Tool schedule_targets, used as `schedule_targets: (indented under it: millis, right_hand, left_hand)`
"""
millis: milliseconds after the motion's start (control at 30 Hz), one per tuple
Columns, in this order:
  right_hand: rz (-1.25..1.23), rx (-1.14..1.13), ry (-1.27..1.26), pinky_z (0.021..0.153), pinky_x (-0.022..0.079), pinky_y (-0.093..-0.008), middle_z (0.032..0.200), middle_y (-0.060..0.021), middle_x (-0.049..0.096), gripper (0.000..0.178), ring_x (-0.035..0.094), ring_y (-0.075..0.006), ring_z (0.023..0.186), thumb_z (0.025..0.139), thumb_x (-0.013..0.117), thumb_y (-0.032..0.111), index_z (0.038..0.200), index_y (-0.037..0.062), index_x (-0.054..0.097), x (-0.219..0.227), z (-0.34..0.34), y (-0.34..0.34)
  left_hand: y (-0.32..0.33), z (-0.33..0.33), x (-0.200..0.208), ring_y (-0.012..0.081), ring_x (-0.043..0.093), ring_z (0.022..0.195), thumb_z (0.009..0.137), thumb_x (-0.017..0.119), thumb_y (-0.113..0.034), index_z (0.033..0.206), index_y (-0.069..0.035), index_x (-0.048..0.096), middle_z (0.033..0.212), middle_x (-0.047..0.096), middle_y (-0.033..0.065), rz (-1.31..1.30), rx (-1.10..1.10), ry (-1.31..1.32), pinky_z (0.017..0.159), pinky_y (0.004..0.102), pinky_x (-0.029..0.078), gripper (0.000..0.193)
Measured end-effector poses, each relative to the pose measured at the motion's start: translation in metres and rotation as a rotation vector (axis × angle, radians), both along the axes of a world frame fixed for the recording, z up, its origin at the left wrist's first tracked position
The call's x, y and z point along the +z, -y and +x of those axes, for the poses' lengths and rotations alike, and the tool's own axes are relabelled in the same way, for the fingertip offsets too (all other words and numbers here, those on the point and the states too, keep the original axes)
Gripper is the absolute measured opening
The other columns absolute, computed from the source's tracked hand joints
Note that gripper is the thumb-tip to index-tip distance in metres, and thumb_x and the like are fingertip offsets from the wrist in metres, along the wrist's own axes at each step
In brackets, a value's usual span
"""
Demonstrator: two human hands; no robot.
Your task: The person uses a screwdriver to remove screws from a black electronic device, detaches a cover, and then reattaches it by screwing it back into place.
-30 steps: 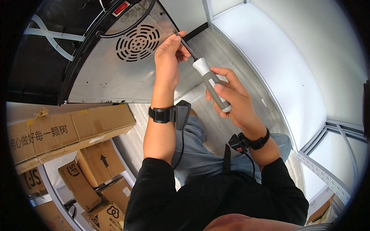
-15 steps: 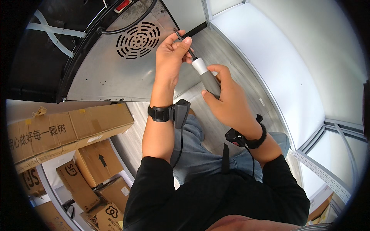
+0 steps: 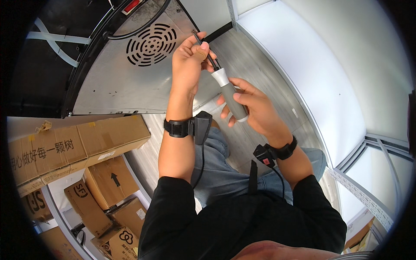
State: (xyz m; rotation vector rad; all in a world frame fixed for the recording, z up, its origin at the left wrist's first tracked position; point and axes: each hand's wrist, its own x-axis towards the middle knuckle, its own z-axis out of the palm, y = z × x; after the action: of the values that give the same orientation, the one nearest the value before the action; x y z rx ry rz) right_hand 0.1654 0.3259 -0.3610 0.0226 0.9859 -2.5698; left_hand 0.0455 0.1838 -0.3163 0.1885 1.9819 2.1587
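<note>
A screwdriver with a thick grey handle, a silver-white collar and a long dark shaft slants between my hands. My left hand is closed around the shaft, thumb and fingers pinching it near the tip. The tip points at the right edge of a metal panel with a round slotted vent; whether it touches a screw there is too small to tell. On the grey handle, my right hand is closed, thumb on top and fingers around the side. The handle's butt end shows below that thumb.
A black cable loops across the panel's top, near a red switch. Cardboard boxes are stacked at the lower left. White shelving curves along the right over a grey wood-look floor.
My right hand has shifted its hold: the palm covered the handle's end before, and now the fingers wrap its side with the butt end exposed. The left hand still pinches the shaft.
</note>
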Motion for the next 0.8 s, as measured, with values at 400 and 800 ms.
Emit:
schedule_targets:
  millis: [400, 800]
  right_hand:
    - [0.513, -0.164, -0.123, 0.057, 0.053, -0.0251, 0.095, -0.0068, 0.054, 0.050, 0.056, -0.0124, 0.088, 0.086, 0.062, 0.013, 0.128, 0.0005, 0.038, 0.000, 0.000, 0.023]
    - [0.021, 0.008, 0.026, 0.062, 0.057, -0.0312, 0.102, -0.0115, 0.059, 0.047, 0.061, -0.0179, 0.087, 0.089, 0.054, 0.013, 0.132, 0.0010, 0.038, -0.014, -0.005, 0.005]
  left_hand:
    - [-0.001, -0.001, 0.001, 0.0107, 0.058, 0.055, 0.086, 0.064, -0.011, 0.114, 0.002, 0.056, 0.066, 0.061, 0.0030, -0.111, 0.055, -0.031, 0.046, 0.0207, 0.042, 0.032]
    - [-0.002, -0.002, 0.002, 0.0129, 0.062, 0.058, 0.090, 0.057, -0.010, 0.114, 0.001, 0.057, 0.069, 0.063, 0.0045, -0.042, 0.058, 0.034, 0.050, 0.0220, 0.049, 0.026]
